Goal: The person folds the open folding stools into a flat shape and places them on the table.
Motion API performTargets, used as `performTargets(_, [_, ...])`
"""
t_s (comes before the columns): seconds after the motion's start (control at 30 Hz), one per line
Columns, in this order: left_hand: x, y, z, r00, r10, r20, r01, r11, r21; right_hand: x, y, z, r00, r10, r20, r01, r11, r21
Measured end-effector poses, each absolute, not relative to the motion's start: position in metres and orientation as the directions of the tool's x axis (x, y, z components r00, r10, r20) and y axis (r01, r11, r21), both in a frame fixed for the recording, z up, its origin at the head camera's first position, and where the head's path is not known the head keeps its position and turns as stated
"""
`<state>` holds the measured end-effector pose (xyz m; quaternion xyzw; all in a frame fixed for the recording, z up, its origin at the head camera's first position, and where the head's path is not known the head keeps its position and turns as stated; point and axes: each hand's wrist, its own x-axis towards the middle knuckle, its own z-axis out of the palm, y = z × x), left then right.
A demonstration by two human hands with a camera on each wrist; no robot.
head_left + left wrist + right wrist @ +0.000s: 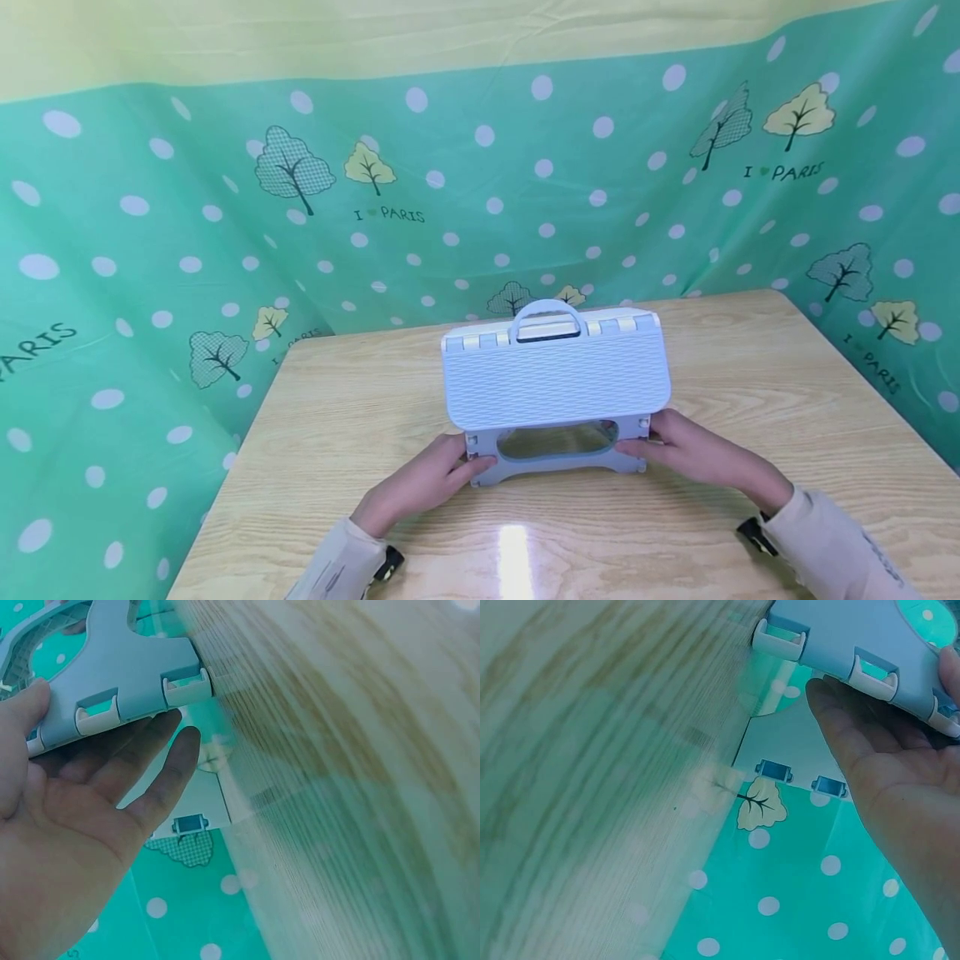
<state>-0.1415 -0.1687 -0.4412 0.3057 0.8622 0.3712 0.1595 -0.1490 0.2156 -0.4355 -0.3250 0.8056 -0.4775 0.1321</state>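
Observation:
A light blue folding step stool (558, 383) stands on the wooden table with its textured top sloping toward me and a carry handle (550, 307) at its far edge. At the left end of its front leg panel (555, 468), my left hand (423, 479) holds on, thumb in front and fingers behind the edge. The right hand (693, 450) grips the panel's other end the same way. Both wrist views show the fingers reaching behind the panel's edge, which carries white hinge clips (97, 718). Another panel (784, 742) with dark blue clips shows farther back in the right wrist view.
The wooden table (360, 383) extends around the stool on all sides. A green dotted curtain (450, 200) printed with trees hangs behind it and along both sides. A bright light reflection (515, 558) lies on the table in front.

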Motion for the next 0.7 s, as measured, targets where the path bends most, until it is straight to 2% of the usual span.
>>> performTargets(0.7, [-0.1420, -0.1686, -0.4429, -0.761, 0.648, -0.035, 0.403, 0.514, 0.757, -0.1488, 0.2158, -0.4354, -0.758, -0.648, 0.081, -0.383, 0.341, -0.859])
